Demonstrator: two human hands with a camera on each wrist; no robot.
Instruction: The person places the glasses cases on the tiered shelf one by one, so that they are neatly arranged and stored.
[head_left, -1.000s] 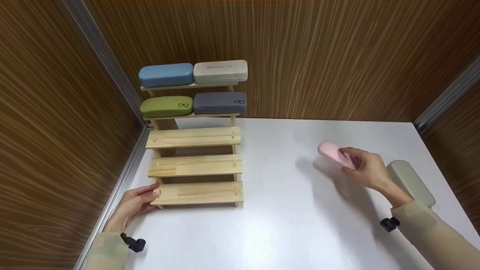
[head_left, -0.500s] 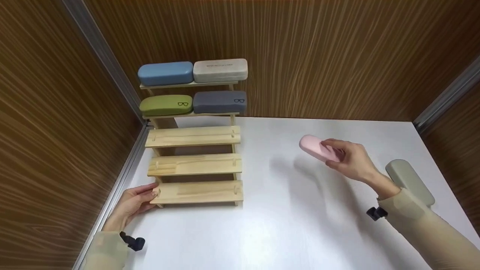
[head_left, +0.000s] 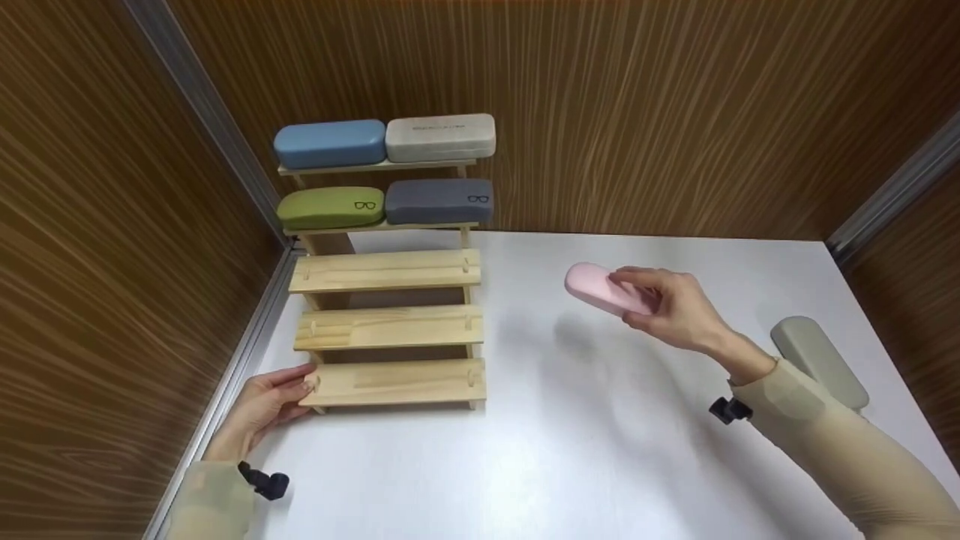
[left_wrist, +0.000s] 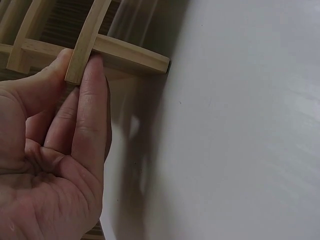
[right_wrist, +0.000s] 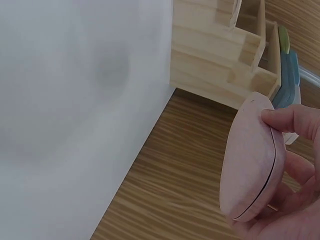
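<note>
My right hand grips a pink glasses case above the white table; the right wrist view shows the closed pink case between thumb and fingers. At the left, my left hand pinches the left end of the lowest shelf of a tiered wooden rack. In the left wrist view, thumb and fingers of the left hand close on the end of that wooden board. A blue case and a whitish case lie on the top tier, a green case and a grey-blue case below them.
A grey-green glasses case lies on the white table at the right, beside the right forearm. Three lower shelves of the rack hold nothing. Wood-grain panels stand behind and on both sides.
My right hand has carried the pink glasses case leftward and slightly farther back, toward the rack. The left hand stays on the lowest shelf.
</note>
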